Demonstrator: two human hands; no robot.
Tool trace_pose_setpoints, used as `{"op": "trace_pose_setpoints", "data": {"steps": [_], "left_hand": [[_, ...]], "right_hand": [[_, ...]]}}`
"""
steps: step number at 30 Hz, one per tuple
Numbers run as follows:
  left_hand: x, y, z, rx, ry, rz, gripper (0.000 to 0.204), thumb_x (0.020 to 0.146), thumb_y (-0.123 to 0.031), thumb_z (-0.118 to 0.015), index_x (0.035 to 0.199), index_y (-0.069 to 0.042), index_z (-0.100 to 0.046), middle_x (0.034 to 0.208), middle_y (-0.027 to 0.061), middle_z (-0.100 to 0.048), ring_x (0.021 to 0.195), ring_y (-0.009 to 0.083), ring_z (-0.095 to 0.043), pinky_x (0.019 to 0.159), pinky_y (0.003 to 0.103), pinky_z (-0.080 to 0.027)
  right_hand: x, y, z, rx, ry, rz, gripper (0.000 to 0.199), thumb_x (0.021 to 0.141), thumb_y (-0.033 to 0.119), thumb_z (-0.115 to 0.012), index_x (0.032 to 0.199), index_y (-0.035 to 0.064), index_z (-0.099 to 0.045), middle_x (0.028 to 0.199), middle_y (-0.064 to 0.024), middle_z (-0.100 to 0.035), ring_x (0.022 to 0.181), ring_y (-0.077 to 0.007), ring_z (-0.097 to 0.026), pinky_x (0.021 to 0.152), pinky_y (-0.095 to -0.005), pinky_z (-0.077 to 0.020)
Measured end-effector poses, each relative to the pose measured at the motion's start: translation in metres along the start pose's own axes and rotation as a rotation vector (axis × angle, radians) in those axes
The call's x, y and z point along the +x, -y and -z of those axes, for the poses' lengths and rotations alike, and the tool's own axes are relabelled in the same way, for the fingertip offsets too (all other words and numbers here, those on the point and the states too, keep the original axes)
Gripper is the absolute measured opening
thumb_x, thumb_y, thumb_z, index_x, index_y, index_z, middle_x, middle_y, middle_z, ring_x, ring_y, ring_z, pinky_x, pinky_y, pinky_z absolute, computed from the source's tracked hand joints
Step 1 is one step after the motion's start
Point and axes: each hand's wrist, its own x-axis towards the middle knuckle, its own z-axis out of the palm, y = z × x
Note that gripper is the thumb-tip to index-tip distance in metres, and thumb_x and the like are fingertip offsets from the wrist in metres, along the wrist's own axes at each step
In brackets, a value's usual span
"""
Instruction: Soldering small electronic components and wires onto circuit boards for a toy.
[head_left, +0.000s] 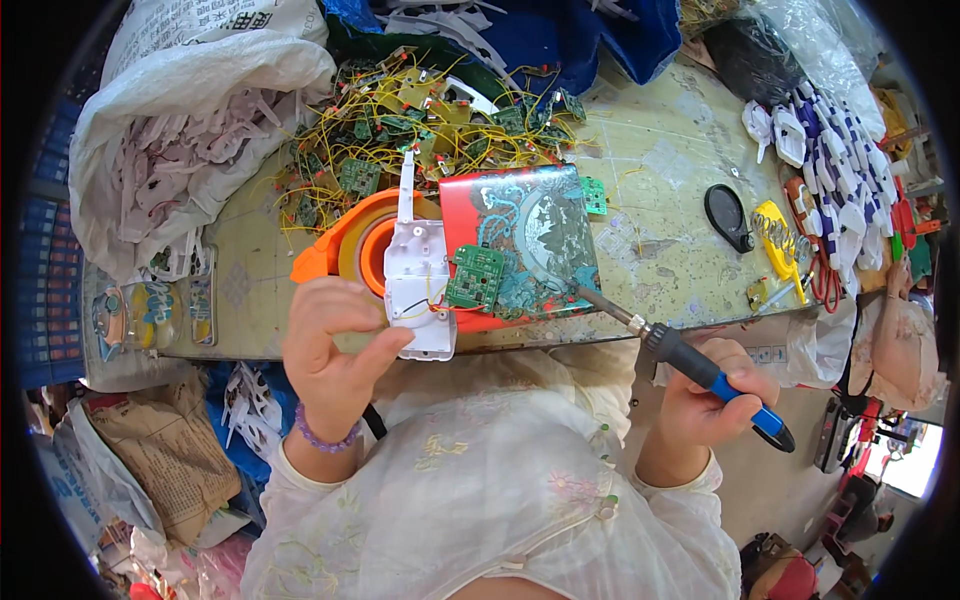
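My left hand (335,345) pinches the lower left edge of a white plastic housing (415,250), its thumb lying on the face. This housing has a narrow handle pointing away from me. Beside it, a green circuit board (476,278) is joined to it by thin red, black and yellow wires. The board overlaps a red-edged flat sheet (535,215) with a worn, stained surface. Wrapped in my right hand (725,390) is a soldering iron (690,360) with a blue and black handle. Its tip is over the sheet's lower right part, apart from the board.
A heap of circuit boards with yellow wires (430,120) covers the back of the table. An orange tape dispenser (340,240) stands behind the housing. White parts fill a sack (190,160) at left. At right lie a black ring-shaped part (727,217) and a yellow soldering-iron stand (780,245).
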Motion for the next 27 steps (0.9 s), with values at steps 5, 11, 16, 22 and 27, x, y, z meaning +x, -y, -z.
{"op": "trace_pose_setpoints", "data": {"steps": [5, 11, 16, 22, 27], "left_hand": [[0.017, -0.020, -0.021, 0.097, -0.008, 0.002, 0.018, 0.072, 0.002, -0.073, 0.089, -0.005, -0.067, 0.090, 0.0055, -0.066, 0.085, 0.0244, -0.057, 0.077, 0.033, -0.045], [0.024, -0.017, -0.018, 0.011, 0.147, -0.048, 0.018, 0.078, 0.003, -0.067, 0.093, -0.007, -0.069, 0.097, 0.0035, -0.069, 0.088, 0.0249, -0.057, 0.080, 0.034, -0.044], [0.019, -0.017, -0.014, -0.008, 0.214, -0.071, 0.021, 0.074, 0.001, -0.069, 0.092, -0.010, -0.070, 0.093, 0.0012, -0.069, 0.090, 0.0243, -0.058, 0.083, 0.037, -0.042], [0.021, -0.020, -0.016, 0.239, 0.223, -0.279, 0.025, 0.066, -0.007, -0.074, 0.090, -0.012, -0.069, 0.084, -0.0023, -0.067, 0.090, 0.0204, -0.058, 0.081, 0.037, -0.039], [0.020, -0.013, -0.015, 0.164, 0.216, -0.272, 0.027, 0.066, -0.011, -0.075, 0.092, -0.013, -0.071, 0.086, -0.0027, -0.067, 0.089, 0.0206, -0.058, 0.081, 0.037, -0.039]], "right_hand": [[0.002, 0.005, -0.007, -0.014, 0.022, 0.007, 0.033, 0.100, 0.037, -0.039, 0.094, 0.0045, -0.045, 0.055, -0.0059, -0.045, 0.043, -0.0148, -0.043, 0.042, -0.0273, -0.0338], [0.000, 0.006, -0.003, -0.013, 0.040, -0.009, 0.033, 0.101, 0.038, -0.037, 0.096, 0.0067, -0.046, 0.054, -0.0049, -0.043, 0.042, -0.0145, -0.040, 0.043, -0.0272, -0.0315], [-0.003, 0.005, 0.000, -0.042, 0.050, -0.007, 0.033, 0.101, 0.038, -0.038, 0.096, 0.0066, -0.046, 0.055, -0.0049, -0.044, 0.043, -0.0148, -0.041, 0.043, -0.0272, -0.0319], [-0.003, 0.002, -0.002, 0.014, 0.037, 0.026, 0.033, 0.098, 0.034, -0.043, 0.093, 0.0008, -0.043, 0.055, -0.0083, -0.049, 0.042, -0.0162, -0.044, 0.038, -0.0275, -0.0338], [-0.001, 0.005, -0.004, -0.005, 0.067, -0.027, 0.032, 0.101, 0.038, -0.037, 0.097, 0.0069, -0.046, 0.057, -0.0053, -0.047, 0.044, -0.0148, -0.042, 0.045, -0.0272, -0.0329]]}}
